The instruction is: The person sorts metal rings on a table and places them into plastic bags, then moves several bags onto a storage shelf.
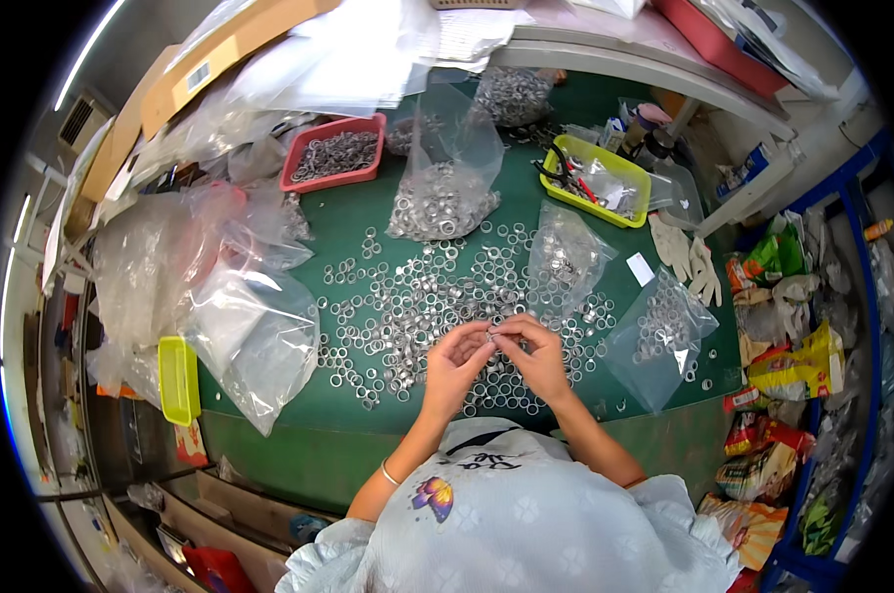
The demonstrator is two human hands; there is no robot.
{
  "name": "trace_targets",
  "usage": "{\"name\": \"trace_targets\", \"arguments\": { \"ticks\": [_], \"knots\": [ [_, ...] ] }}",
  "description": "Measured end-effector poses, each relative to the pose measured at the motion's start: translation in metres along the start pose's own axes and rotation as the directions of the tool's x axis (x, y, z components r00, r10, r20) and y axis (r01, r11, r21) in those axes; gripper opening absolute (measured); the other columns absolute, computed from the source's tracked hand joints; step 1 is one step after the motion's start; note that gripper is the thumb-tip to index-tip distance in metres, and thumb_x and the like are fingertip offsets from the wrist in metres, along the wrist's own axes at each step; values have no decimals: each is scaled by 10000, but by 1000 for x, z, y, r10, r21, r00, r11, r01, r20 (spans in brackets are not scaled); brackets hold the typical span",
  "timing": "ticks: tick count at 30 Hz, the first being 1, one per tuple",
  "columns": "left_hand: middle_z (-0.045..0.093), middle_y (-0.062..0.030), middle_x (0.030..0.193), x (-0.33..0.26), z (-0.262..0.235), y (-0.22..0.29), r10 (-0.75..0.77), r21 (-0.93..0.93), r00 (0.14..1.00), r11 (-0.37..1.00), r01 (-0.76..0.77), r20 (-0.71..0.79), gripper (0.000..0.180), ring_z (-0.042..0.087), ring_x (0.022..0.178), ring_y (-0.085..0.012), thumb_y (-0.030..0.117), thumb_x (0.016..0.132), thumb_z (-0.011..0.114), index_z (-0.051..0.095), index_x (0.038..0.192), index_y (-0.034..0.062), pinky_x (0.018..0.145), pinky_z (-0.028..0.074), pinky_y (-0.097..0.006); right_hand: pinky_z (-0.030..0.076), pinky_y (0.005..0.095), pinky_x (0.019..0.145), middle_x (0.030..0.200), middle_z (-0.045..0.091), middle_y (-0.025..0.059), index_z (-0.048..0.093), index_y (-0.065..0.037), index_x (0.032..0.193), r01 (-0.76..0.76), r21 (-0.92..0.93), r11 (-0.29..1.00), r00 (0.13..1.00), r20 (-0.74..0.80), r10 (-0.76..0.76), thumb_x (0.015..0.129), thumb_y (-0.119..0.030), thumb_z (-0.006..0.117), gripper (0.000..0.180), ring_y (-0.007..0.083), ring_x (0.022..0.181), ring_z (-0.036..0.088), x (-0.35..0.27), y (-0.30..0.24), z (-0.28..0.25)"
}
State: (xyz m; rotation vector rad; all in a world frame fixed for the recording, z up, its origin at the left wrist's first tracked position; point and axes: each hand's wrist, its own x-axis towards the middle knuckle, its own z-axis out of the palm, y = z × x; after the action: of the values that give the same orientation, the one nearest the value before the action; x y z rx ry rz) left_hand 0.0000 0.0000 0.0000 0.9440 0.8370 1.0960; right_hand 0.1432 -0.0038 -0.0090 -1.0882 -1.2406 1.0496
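Over the loose metal rings (422,301) spread across the green table, my two hands meet at the fingertips. My left hand (455,364) is closed in a pinch, its thumb and fingers on a small silver metal ring (492,336). From the other side, my right hand (536,358) pinches the same ring, its thumb and forefinger against it. The fingers cover most of that ring. Just beyond my right hand lies a clear plastic bag of metal parts (568,259); another clear bag with rings (662,331) rests farther right.
At the back stand a red tray of rings (336,156), a tall clear bag of rings (443,203) and a yellow tray with pliers (605,183). White gloves (686,259) lie at right. Plastic bags (254,331) and a yellow bin (178,381) sit left.
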Motion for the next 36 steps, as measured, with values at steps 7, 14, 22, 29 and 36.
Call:
{"name": "trace_targets", "arguments": {
  "ticks": [7, 14, 22, 29, 36],
  "knots": [
    [633, -76, 922, 10, -9, -18, -75, 133, 994, 987, 86, -84, 217, 601, 833, -110, -11, 839, 567, 583, 1054, -34, 752, 473, -210, 415, 215, 602, 816, 601, 40, 628, -8, 881, -154, 12, 988, 987, 56, 154, 801, -39, 611, 88, 84, 678, 526, 3, 22, -5],
    [624, -56, 918, 20, -5, -24, -76, 163, 987, 982, 98, -140, 242, 587, 842, -93, -34, 835, 564, 566, 1077, -26, 766, 464, -202, 426, 224, 603, 789, 623, 33, 612, -10, 889, -162, 36, 986, 986, 37, 160, 825, -78, 597, 94, 78, 666, 538, 11, 33, -6],
    [609, -29, 881, 31, 0, -38, -98, 260, 987, 957, 127, -124, 234, 571, 807, -74, -57, 826, 565, 575, 1056, -15, 734, 457, -189, 438, 212, 653, 844, 615, 20, 602, -4, 912, -277, 135, 951, 959, 99, 265, 851, -100, 587, 114, 60, 721, 531, 13, 52, -24],
    [568, -9, 877, 29, 9, -39, 13, 402, 988, 914, 50, -152, 236, 539, 764, -52, -65, 815, 575, 576, 1044, -11, 689, 431, -170, 431, 186, 697, 861, 593, -7, 586, 8, 982, -355, 508, 785, 929, 97, 358, 877, -116, 570, 163, 46, 792, 533, 8, 55, -26],
    [551, -40, 926, 33, 23, -31, 162, 519, 979, 852, -74, -127, 312, 543, 814, -91, -91, 783, 591, 560, 1083, -12, 737, 444, -205, 458, 210, 759, 929, 614, 40, 589, 30, 990, -405, 450, 796, 913, 150, 380, 848, -51, 595, 163, 83, 864, 567, 9, 52, -35]
  ]
}}
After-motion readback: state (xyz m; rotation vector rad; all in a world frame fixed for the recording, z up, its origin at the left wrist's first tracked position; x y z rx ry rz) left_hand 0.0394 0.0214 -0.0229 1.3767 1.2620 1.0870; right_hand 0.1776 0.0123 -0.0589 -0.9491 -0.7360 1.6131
